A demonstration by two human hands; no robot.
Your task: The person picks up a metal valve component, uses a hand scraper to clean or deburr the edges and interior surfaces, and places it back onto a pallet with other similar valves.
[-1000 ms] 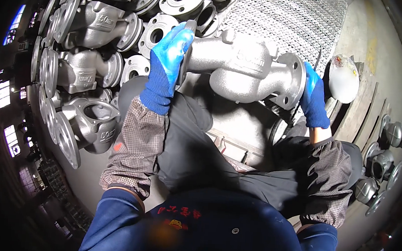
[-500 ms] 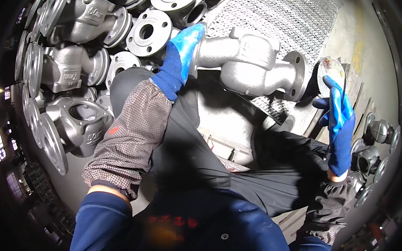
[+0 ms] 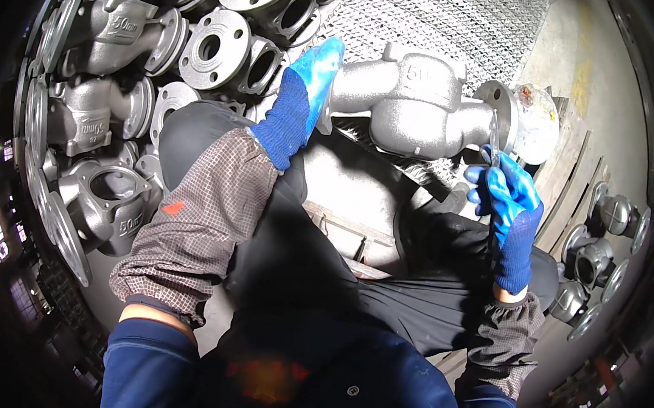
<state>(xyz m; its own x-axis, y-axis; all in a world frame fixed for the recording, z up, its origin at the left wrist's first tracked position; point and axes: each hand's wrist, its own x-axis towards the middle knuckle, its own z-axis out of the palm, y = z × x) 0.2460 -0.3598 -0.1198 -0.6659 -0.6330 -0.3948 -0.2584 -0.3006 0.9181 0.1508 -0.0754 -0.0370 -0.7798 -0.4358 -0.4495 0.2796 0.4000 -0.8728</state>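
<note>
A grey cast-metal valve body (image 3: 417,104) with a flange at each end lies across in front of me. My left hand (image 3: 315,74), in a blue coated glove, is closed on its left flange. My right hand (image 3: 506,197), gloved alike, is closed round a thin, flat metal tool (image 3: 495,136), whose exact kind I cannot make out. The tool's upper end is beside the right flange (image 3: 498,110); whether they touch is unclear. Just beyond that flange is a pale round plate (image 3: 537,126) with red and yellowish smears.
More valve bodies (image 3: 115,30) are piled on the left, flanges facing several ways. A patterned metal mesh sheet (image 3: 438,18) lies behind the work. Several smaller valve castings (image 3: 594,261) sit on the floor at the right, beside wooden slats (image 3: 570,198). My dark-trousered legs flank the work.
My right hand has moved left with the thin tool, from the smeared plate to the valve body's right flange. The left hand stays on the left flange. The whole view has shifted slightly.
</note>
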